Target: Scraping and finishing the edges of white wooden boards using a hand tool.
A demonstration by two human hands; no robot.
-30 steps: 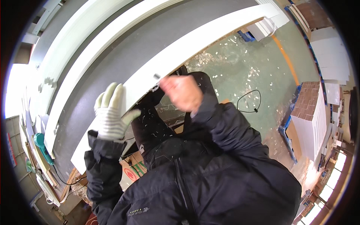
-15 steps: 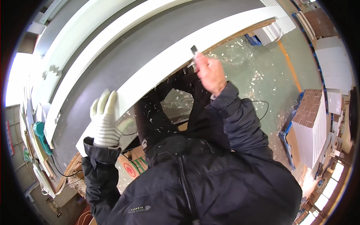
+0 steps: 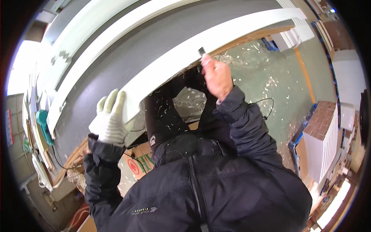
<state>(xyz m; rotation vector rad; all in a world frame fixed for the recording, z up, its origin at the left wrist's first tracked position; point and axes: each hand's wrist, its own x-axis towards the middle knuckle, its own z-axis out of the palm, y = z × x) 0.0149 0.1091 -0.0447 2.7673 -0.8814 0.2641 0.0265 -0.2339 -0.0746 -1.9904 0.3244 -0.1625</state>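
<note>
A long white board (image 3: 174, 54) lies along the near edge of a dark grey worktop (image 3: 96, 83), bowed by the lens. My left hand (image 3: 109, 120), in a striped white glove, is at the board's left end. Its fingers rest over the top and the thumb, partly smeared, is at the near edge, so the hand grips that end. Bare, my right hand (image 3: 217, 76) is closed around a small tool (image 3: 201, 50) at the board's near edge. The tool's dark, squarish tip points away from me over the white surface; its kind cannot be made out.
More white boards (image 3: 116, 36) lie farther back on the worktop. A teal power tool (image 3: 43, 125) with a black cord is at the left. Stacked panels (image 3: 320, 131) stand on the right, and shavings litter the green floor (image 3: 255, 77). A printed cardboard box (image 3: 139, 160) sits below.
The white board has slid to the right along the worktop, baring the worktop's left end. My left hand now grips the board's left end. My right hand stays nearly in place with the tool.
</note>
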